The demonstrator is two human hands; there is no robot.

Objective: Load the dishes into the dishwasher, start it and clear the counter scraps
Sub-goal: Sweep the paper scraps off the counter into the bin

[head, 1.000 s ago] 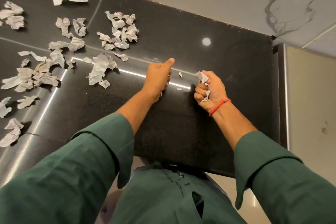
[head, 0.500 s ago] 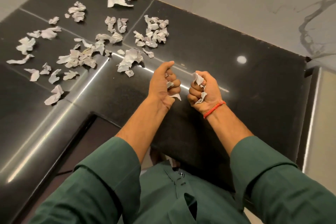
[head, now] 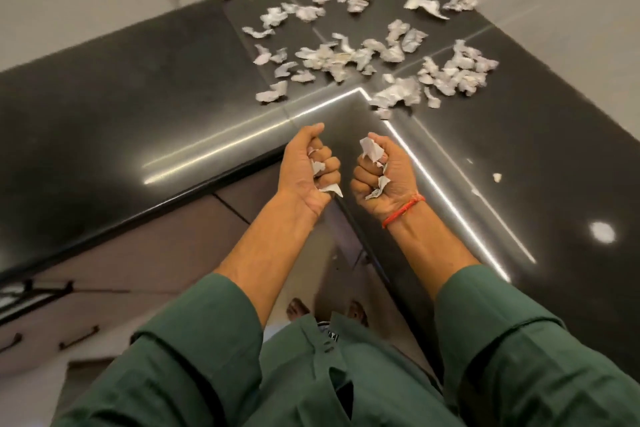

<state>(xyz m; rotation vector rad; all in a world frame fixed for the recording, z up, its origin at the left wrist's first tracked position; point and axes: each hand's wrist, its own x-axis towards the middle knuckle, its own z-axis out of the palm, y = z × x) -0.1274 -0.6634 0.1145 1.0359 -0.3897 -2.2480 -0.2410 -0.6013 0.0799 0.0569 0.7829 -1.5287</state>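
**Head view: both fists full of paper scraps**

Crumpled paper scraps [head: 367,55] litter the black counter [head: 138,107] corner. Nearer, the left hand [head: 306,170] and right hand [head: 382,177] are each clenched around white scraps, held above the counter's inner edge.

White crumpled paper scraps [head: 367,55] scattered across black counter [head: 138,107].

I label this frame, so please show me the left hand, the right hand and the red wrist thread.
left hand [head: 304,166], head view, back of fist.
right hand [head: 384,177], head view, palm.
red wrist thread [head: 403,211], head view, middle.
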